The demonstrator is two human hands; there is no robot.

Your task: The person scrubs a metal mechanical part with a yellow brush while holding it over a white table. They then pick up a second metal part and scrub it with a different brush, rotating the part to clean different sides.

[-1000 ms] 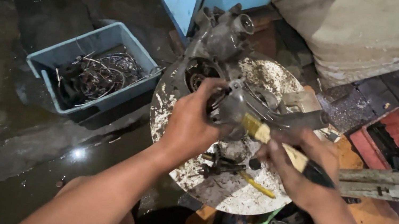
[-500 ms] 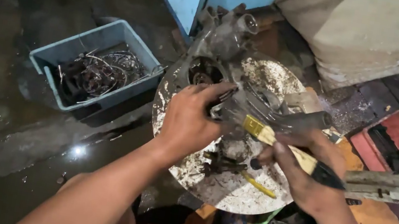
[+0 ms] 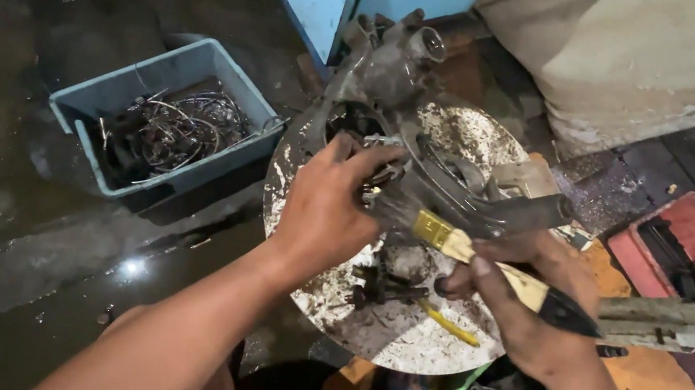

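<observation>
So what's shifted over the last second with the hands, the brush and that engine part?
The right hand has slid the paintbrush slightly up and left, its bristles now against the greasy metal engine part. The left hand has lifted a little, its fingers more spread on the part. Both grips are unchanged. The round tray, the yellow-handled tool and the blue bin of wires have stayed put.

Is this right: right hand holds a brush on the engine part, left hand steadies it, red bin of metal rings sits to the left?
Not quite. The head view shows the bin of rings is blue-grey, not red. The rest stands: right hand holds the brush on the engine part, left hand steadies it.
</observation>
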